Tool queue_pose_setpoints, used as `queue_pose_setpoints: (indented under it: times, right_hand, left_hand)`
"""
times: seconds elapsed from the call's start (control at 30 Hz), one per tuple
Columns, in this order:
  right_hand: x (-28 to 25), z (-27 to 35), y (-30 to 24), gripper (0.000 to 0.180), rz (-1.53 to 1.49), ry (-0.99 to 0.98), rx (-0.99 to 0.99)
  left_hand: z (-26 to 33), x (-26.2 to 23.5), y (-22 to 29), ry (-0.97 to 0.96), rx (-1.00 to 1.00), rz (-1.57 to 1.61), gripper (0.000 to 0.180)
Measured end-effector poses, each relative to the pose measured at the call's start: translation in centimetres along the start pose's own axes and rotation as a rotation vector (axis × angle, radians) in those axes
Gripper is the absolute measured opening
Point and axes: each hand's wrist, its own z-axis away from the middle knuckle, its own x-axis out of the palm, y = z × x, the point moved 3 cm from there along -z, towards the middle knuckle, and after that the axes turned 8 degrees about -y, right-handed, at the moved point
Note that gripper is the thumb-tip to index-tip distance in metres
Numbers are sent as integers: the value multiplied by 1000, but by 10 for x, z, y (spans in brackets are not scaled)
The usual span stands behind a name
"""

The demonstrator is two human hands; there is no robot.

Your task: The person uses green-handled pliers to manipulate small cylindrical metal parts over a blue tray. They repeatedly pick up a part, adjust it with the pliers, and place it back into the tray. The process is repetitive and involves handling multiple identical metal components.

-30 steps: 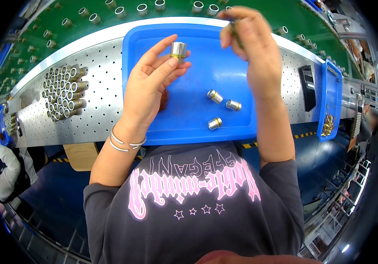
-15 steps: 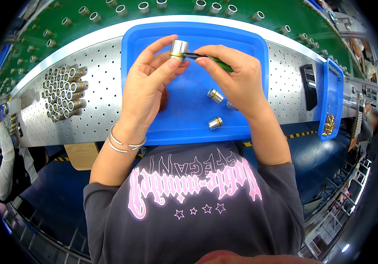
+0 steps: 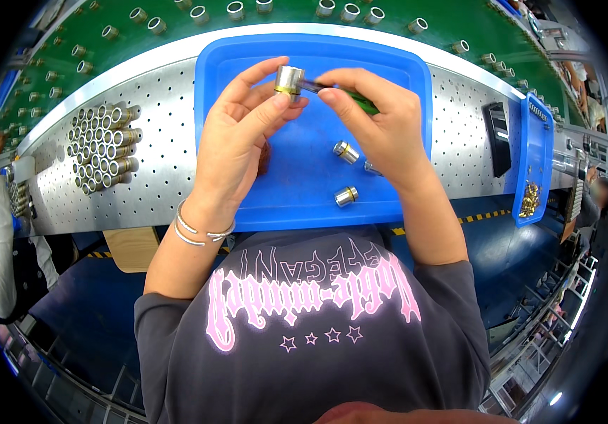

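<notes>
Two hands (image 3: 378, 116); one green tool (image 3: 365, 104); one held metal cylinder (image 3: 290, 76); three cylinders (image 3: 346, 196) in tray (image 3: 283, 201).

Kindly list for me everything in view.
Tray: one, blue, centre
Held cylinder: one, silver, above tray
Tool: one, green, above tray
Loose cylinders: three, silver, in tray
Lump: one, brown, in tray
Worktop: one, silver, flanking tray
Grouped cylinders: many, silver, worktop's left
Slab: one, black, worktop's right
Belt: one, green, top
Belt cylinders: many, silver, on belt
Side tray: one, blue, far right
Bits: many, yellowish, in side tray
Board: one, tan, lower left
Worker: one clear, white sleeves, left
Shirt: one, dark, bottom
Bracelet: one, silver, left wrist
Left hand, right hand: two, bare, above tray
</notes>
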Motion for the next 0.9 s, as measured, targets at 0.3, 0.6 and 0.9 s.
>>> queue_pose_setpoints:
  times: [0.3, 0.6, 0.9]
  right_hand:
    - [11, -2, 0, 12, 15, -30, -39]
    - [1, -3, 0, 12, -95, 44, -83]
    - [3, -4, 1, 14, -80, 61, -121]
  left_hand:
    - [-1, -3, -4, -51, 1, -54, 37]
    - [-1, -4, -5, -58, -62, 101, 38]
    - [-1, -2, -6, -94, -69, 72, 44]
